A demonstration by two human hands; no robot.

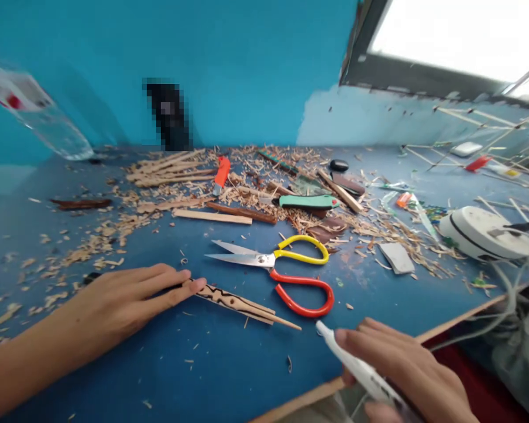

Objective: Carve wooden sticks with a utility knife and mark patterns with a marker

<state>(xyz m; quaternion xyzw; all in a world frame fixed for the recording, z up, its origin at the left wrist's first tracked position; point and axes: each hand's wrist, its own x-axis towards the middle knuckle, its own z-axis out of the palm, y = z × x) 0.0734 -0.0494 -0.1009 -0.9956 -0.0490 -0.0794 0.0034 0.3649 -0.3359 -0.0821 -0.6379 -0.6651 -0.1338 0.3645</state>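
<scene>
My left hand point(127, 299) lies flat on the blue table point(211, 358), fingers stretched out and pressing down on thin wooden sticks point(242, 305) with dark burnt marks. My right hand point(405, 370) is at the near edge, fingers wrapped round a white pen-like tool point(357, 367) whose tip points toward the sticks. A thin cord runs from the tool. Open scissors point(282, 264) with one yellow and one red handle lie just beyond the sticks.
Wood shavings point(114, 235), wooden strips point(211, 216), an orange cutter point(221, 172), a green-handled knife point(308, 201) and a dark stone point(338, 165) litter the back. A round white device point(485, 235) sits at right. A clear bottle point(39, 111) stands far left against the teal wall.
</scene>
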